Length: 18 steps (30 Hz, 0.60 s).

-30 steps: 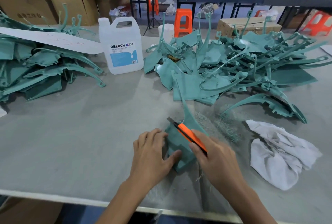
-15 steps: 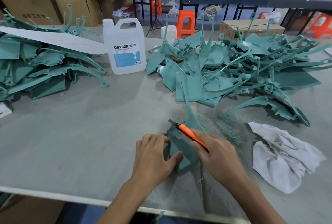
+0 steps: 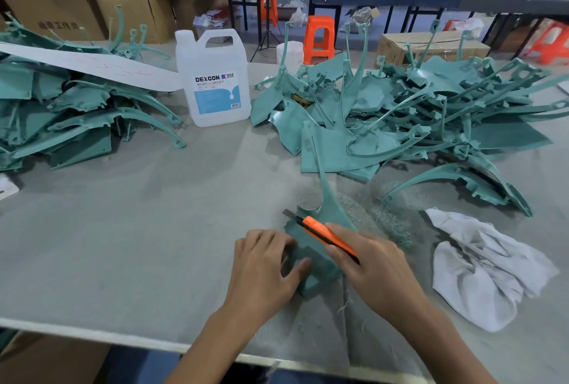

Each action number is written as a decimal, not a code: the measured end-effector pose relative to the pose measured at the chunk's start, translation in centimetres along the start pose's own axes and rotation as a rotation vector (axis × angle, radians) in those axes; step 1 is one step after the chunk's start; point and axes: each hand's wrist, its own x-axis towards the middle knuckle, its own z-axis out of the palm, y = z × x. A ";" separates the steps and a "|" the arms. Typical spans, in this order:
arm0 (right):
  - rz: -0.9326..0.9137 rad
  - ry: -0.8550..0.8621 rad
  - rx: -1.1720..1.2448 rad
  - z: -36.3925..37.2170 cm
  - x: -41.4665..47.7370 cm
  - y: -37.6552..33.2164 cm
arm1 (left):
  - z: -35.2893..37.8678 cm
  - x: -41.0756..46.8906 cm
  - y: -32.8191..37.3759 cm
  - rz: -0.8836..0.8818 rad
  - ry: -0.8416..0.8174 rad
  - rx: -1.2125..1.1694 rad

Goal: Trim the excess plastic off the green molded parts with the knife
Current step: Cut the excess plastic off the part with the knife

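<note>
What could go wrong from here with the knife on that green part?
1. The blade of the utility knife lies close to the left hand, which grips the green molded part; a slip could cut it.
2. Only that hand steadies the part on the table; it might pivot under a push from the right hand.
3. Loose trimmings beside it could let it slide.

Jug (image 3: 215, 82) between two part piles (image 3: 400, 119)
</note>
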 end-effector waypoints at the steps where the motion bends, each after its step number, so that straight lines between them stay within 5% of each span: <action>1: 0.010 0.011 -0.005 0.0 0.1 0.1 | 0.0 -0.1 0.0 0.007 0.009 -0.006; 5: 0.055 0.076 -0.001 -0.4 0.4 0.3 | 0.0 -0.1 0.0 0.023 0.038 -0.023; 11: 0.001 -0.086 -0.057 -0.6 0.0 -0.8 | -0.1 0.1 0.0 0.001 -0.007 -0.030; 18: 0.041 0.024 -0.130 -0.2 -0.2 -1.7 | -0.3 0.2 0.0 -0.013 -0.036 -0.056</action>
